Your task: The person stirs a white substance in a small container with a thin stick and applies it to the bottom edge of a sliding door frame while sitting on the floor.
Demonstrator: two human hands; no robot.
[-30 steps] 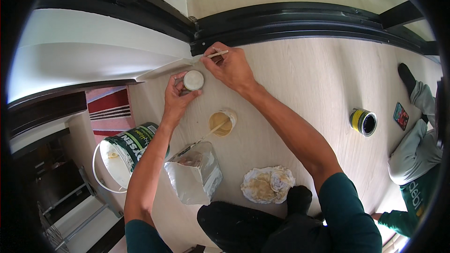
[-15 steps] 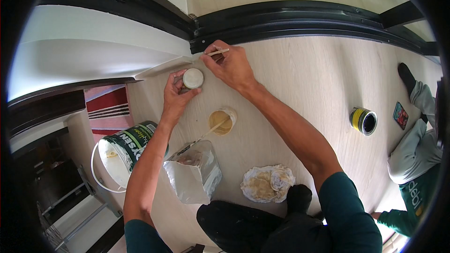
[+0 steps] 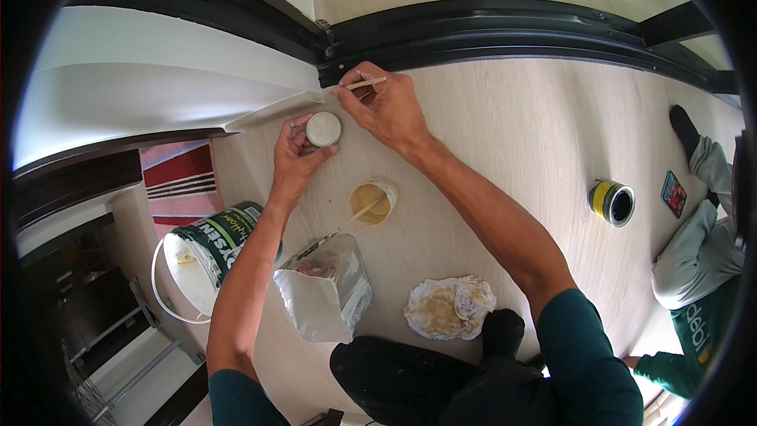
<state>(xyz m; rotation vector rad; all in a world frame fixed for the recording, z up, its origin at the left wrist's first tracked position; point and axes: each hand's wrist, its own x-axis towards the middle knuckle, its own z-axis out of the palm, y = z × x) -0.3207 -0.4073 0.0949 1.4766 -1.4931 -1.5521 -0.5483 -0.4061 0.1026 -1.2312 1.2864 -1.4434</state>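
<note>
My left hand (image 3: 293, 156) holds a small round white jar (image 3: 322, 129) just below the end of a white skirting board (image 3: 268, 113). My right hand (image 3: 388, 109) grips a thin pale stick (image 3: 364, 84), whose tip touches the corner where the white board meets the black door frame (image 3: 473, 28). Both hands are over a pale wood floor (image 3: 505, 126). Below them stands a small cup of tan paste (image 3: 372, 203) with a stick lying in it.
A white bucket (image 3: 206, 256) lies tipped at the left beside a red striped mat (image 3: 180, 181). An open grey bag (image 3: 327, 288) and a stained crumpled rag (image 3: 449, 306) lie near my knees. A yellow-black tin (image 3: 612, 202) stands to the right, near another person's leg (image 3: 702, 229).
My right hand with the stick has shifted slightly toward the corner. The left hand and jar have stayed almost in place.
</note>
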